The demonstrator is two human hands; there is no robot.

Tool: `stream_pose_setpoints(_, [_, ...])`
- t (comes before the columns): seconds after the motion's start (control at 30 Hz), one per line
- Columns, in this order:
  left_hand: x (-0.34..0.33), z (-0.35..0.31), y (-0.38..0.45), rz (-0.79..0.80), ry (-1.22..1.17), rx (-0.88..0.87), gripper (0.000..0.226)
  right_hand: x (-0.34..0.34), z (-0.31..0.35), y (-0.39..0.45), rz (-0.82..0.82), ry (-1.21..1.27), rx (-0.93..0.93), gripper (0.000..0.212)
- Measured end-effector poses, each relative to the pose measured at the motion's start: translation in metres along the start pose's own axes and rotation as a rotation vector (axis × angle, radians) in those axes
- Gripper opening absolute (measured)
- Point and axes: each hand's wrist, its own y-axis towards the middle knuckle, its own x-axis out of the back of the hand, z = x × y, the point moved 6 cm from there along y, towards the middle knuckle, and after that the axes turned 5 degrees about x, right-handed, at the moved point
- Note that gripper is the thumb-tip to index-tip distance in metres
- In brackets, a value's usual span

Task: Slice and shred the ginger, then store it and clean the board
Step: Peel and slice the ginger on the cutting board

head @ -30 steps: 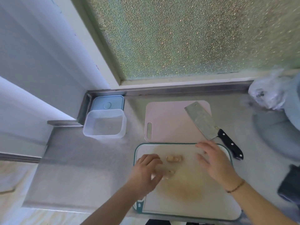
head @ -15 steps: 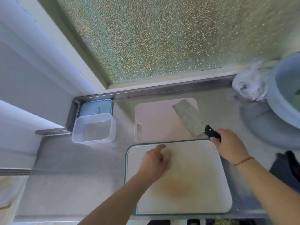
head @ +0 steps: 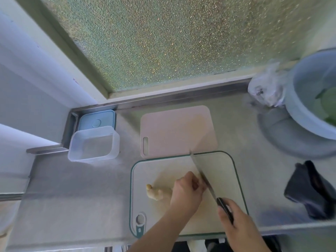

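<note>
head view: knobbly pale-yellow ginger (head: 159, 192) under left hand (head: 185, 192).

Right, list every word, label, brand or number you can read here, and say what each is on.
No text is readable anywhere in the view.
White cutting board: a small teal mark by its hanging hole, too blurred to read.
Blue container lid: a round embossed disc, no lettering visible.
Cleaver: no brand visible.

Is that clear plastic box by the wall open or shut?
Open. The clear box has no cover on; its blue lid lies behind it on the counter.
</note>
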Motion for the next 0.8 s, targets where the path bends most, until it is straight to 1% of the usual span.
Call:
stream_pose_setpoints(0.1, [0.000, 0.003, 0.001, -0.004, 0.021, 0.021, 0.013, -0.011, -0.003, 0.004, 0.085, -0.019, 0.016, 0.007])
stream_pose_setpoints(0.17, [0.001, 0.003, 0.004, 0.014, 0.036, 0.047, 0.010, -0.011, -0.005, 0.011, 0.101, 0.027, -0.005, 0.008])
stream_pose_setpoints(0.27, [0.000, 0.003, 0.006, 0.024, -0.037, 0.104, 0.010, -0.008, -0.005, 0.019, 0.078, 0.048, 0.002, 0.016])
stream_pose_setpoints(0.37, [0.002, 0.003, 0.004, -0.004, -0.092, 0.146, 0.013, -0.011, 0.005, 0.018, 0.072, 0.090, 0.047, 0.037])
stream_pose_setpoints(0.47, [0.002, 0.004, 0.002, -0.014, -0.134, 0.170, 0.015, -0.008, 0.012, 0.012, 0.036, 0.119, 0.091, 0.053])
stream_pose_setpoints(0.5, [0.002, 0.005, 0.003, -0.015, -0.139, 0.176, 0.016, -0.007, 0.012, 0.009, 0.026, 0.128, 0.092, 0.055])
stream_pose_setpoints(0.6, [0.003, 0.005, 0.002, 0.002, -0.174, 0.189, 0.015, -0.004, 0.013, 0.000, 0.022, 0.137, 0.060, 0.049])
stream_pose_setpoints(0.63, [0.003, 0.005, 0.002, 0.007, -0.181, 0.189, 0.015, -0.004, 0.013, -0.002, 0.028, 0.138, 0.049, 0.053])
stream_pose_setpoints(0.73, [0.004, 0.004, 0.002, 0.010, -0.171, 0.181, 0.014, -0.009, 0.012, -0.003, 0.043, 0.136, 0.045, 0.075])
stream_pose_setpoints(0.8, [0.003, 0.003, 0.003, 0.019, -0.168, 0.176, 0.014, -0.009, 0.009, -0.001, 0.034, 0.165, 0.040, 0.073])
